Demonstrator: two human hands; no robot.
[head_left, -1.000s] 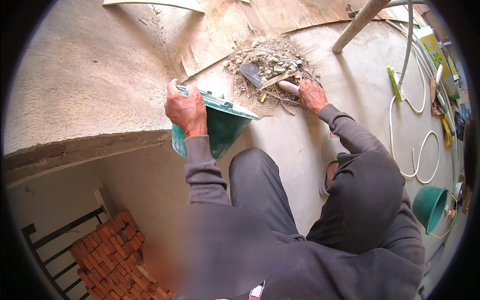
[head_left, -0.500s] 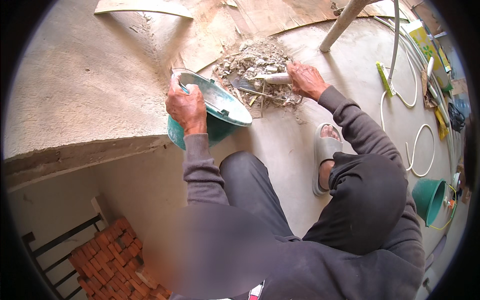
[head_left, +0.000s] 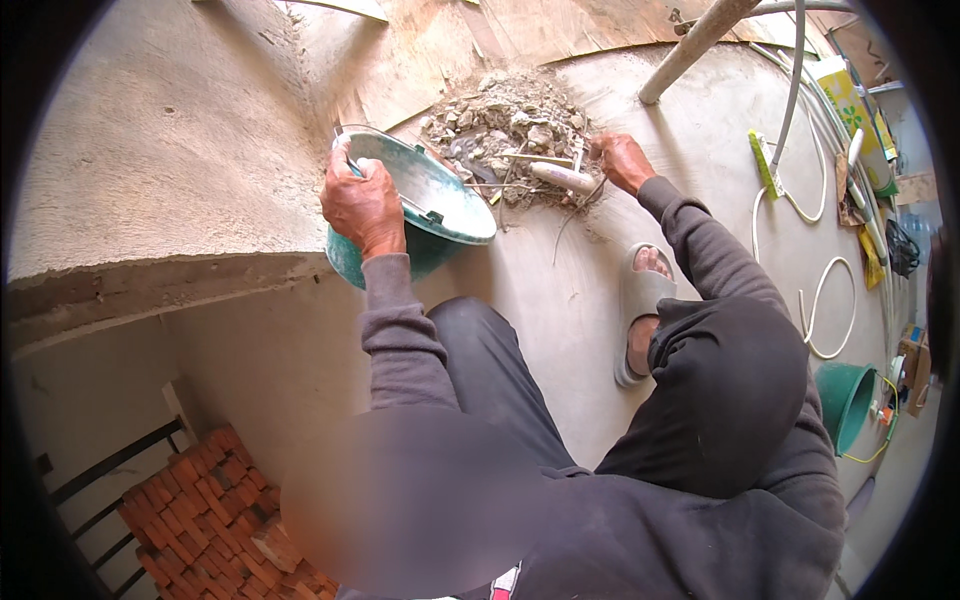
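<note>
My left hand [head_left: 365,205] is closed on the rim and wire handle of a green bucket [head_left: 388,258]. The bucket is tipped over, its pale, dusty mouth turned towards a pile of rubble [head_left: 500,115] on the floor. At the right edge of that pile is my right hand [head_left: 624,163], fingers curled together; whatever they may hold is hidden. Just left of it a trowel lies on the debris, its pale handle [head_left: 563,177] free of my hand and its blade mostly covered by the rubble.
A raised concrete slab [head_left: 150,150] borders the left, above stacked red bricks [head_left: 215,510]. A slanted pole [head_left: 690,55] meets the floor beyond my right hand. To the right lie a green brush [head_left: 765,165], white hose [head_left: 815,300] and another green bucket [head_left: 846,400].
My right hand has let go of the trowel handle and moved slightly right. The trowel now rests on the rubble. My left hand still grips the bucket.
</note>
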